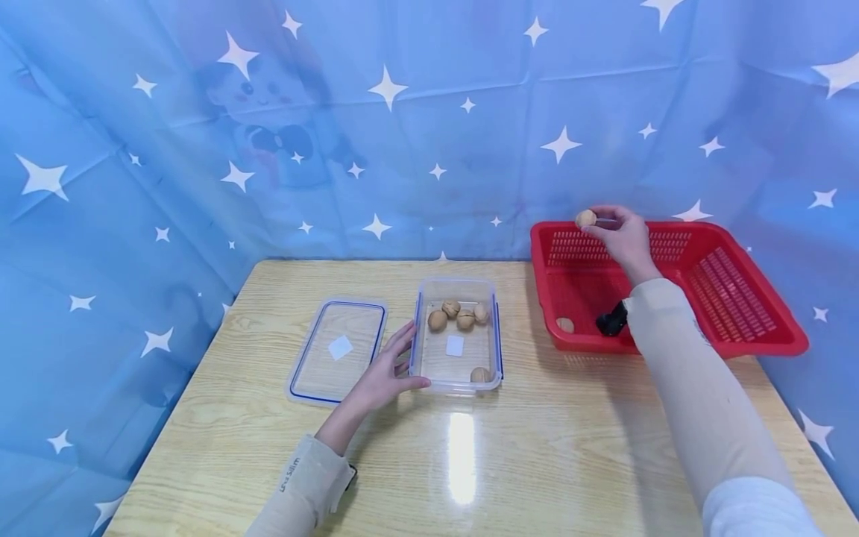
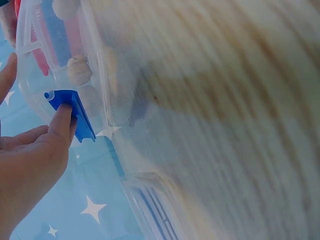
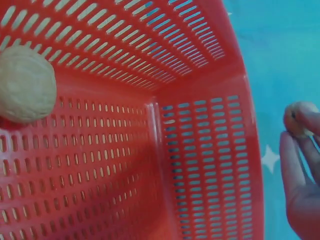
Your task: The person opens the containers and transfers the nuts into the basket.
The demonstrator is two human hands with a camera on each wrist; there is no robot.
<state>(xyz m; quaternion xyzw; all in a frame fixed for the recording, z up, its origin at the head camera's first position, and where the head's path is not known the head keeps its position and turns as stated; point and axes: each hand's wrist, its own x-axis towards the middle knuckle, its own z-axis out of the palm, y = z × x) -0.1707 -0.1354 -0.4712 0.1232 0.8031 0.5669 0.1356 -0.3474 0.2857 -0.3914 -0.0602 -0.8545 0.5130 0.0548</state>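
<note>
My right hand (image 1: 625, 237) pinches a walnut (image 1: 586, 218) between thumb and fingertips, over the far rim of the red basket (image 1: 758, 347). The right wrist view also has this walnut (image 3: 298, 120), outside the basket's wall. Another walnut (image 1: 565, 325) lies in the basket's near left corner. At the table's middle stands a clear plastic box (image 1: 439, 367) with several walnuts (image 1: 465, 320) inside. Extended fingers of my left hand (image 1: 382, 382) lie along its left side, the thumb at the front corner. In the left wrist view a fingertip touches the box's blue clip (image 2: 75, 112).
Left of the box, the clear lid (image 1: 312, 365) with a blue seal lies flat on the wooden table (image 1: 537, 462). A blue star-patterned curtain (image 1: 429, 134) hangs behind and at both sides. The basket reaches past the table's right edge.
</note>
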